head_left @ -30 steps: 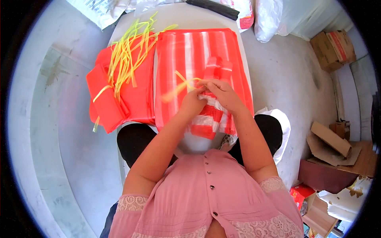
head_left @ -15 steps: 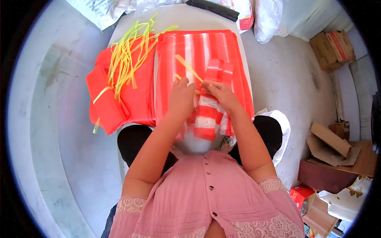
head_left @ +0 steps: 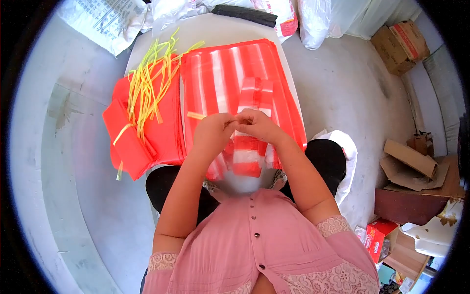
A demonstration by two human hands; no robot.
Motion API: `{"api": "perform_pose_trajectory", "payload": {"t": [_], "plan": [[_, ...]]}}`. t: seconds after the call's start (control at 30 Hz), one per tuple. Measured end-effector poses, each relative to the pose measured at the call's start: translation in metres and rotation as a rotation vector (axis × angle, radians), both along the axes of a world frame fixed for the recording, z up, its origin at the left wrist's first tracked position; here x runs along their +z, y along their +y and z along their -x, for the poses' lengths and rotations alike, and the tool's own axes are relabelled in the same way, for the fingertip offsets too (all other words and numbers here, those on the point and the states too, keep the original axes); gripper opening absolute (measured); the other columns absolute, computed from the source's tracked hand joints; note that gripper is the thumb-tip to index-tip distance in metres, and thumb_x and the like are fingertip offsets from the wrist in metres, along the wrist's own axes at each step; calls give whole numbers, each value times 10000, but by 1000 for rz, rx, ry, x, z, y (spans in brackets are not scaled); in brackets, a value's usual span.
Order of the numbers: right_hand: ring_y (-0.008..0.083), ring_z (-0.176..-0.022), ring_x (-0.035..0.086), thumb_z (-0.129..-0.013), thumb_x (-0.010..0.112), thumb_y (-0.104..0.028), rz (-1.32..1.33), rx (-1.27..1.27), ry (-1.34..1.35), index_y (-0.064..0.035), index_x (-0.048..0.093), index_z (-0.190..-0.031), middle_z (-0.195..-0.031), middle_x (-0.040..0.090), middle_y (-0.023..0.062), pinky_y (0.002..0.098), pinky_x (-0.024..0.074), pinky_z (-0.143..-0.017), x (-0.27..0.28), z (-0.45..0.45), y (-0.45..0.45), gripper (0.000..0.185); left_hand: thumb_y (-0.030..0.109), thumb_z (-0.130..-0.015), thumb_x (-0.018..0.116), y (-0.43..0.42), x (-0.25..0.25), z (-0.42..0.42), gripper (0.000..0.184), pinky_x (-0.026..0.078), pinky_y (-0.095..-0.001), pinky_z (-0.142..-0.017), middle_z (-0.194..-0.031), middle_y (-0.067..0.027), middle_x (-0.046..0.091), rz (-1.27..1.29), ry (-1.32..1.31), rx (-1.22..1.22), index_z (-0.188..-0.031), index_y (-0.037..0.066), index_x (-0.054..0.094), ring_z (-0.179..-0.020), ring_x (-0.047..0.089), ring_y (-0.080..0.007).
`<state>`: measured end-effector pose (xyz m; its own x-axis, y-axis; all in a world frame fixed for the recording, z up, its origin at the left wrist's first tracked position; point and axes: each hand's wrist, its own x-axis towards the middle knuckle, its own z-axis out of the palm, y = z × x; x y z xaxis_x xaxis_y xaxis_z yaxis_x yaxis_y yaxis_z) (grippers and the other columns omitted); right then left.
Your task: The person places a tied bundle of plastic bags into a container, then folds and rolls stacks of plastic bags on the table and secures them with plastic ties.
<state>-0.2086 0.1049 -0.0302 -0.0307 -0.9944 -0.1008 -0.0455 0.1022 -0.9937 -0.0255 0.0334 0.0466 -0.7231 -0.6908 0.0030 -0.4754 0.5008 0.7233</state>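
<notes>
My left hand [head_left: 214,131] and my right hand [head_left: 258,125] meet over a folded bundle of red-and-white striped plastic bags [head_left: 247,156]. Both have their fingers pinched together on a yellow tie strip [head_left: 196,115], whose one end sticks out left of my left hand. The rest of the strip is hidden by my fingers. Beneath the bundle lies a flat stack of striped bags [head_left: 200,78]. To the left are plain red bags [head_left: 169,139] and a folded red bundle [head_left: 128,147] bound with a yellow strip. Loose yellow strips [head_left: 149,88] lie across them.
The bags rest on a pale table [head_left: 196,32] in front of my knees. A black roll [head_left: 245,15] lies at its far edge, near white plastic sacks [head_left: 314,22]. Cardboard boxes [head_left: 399,46] stand far right, with an opened carton [head_left: 411,164] nearer.
My hands have come together over the bundle, and the upper end of the yellow strip no longer stands up. The whole view has shifted slightly.
</notes>
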Motion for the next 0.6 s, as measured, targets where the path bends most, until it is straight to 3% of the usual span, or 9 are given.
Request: {"api": "perform_pose_trajectory", "payload": {"t": [0.07,0.17,0.37,0.43,0.53,0.6], "plan": [[134,-988,649,-1013,665,-179,-6,-5,52,10,697,-1151,-1037,713,65,314,528,-875,1,1,0,235,131,-934,719,-5,-21,5,274,538,-333,-751,-898,-74,726,-327,274,49,-1186,23,717,-791,667,-207],[151,-968,652,-1042,619,-211,30,-75,57,14,674,-1142,-1038,710,75,335,526,-868,4,-1,5,252,86,-940,719,6,-11,18,341,529,-305,-756,-913,-34,701,-190,456,158,-1271,21,672,-781,624,-156],[122,-964,634,-1056,566,-142,74,-202,102,-5,638,-1148,-1057,674,64,326,528,-847,0,-4,3,180,141,-955,705,-6,-64,20,241,540,-340,-763,-959,-116,727,-71,185,133,-1147,-5,718,-842,676,-203],[145,-962,647,-1039,570,-102,14,-268,18,-14,644,-1143,-1060,666,86,335,530,-855,14,-8,8,155,174,-968,687,-2,-50,23,217,543,-370,-771,-966,-153,720,-25,118,165,-1091,0,728,-870,687,-263],[355,-1090,679,-982,564,-101,79,-326,385,-5,633,-1131,-1115,706,196,407,538,-952,33,-13,21,190,202,-982,659,-1,-46,26,212,542,-412,-782,-965,-181,696,113,48,154,-1047,13,728,-895,680,-345],[387,-1071,661,-948,571,-108,331,-299,677,-14,631,-1108,-1092,699,202,435,533,-937,28,-8,23,195,192,-979,650,1,-43,29,195,538,-429,-784,-963,-184,676,212,20,93,-1037,21,725,-906,669,-377]]}}
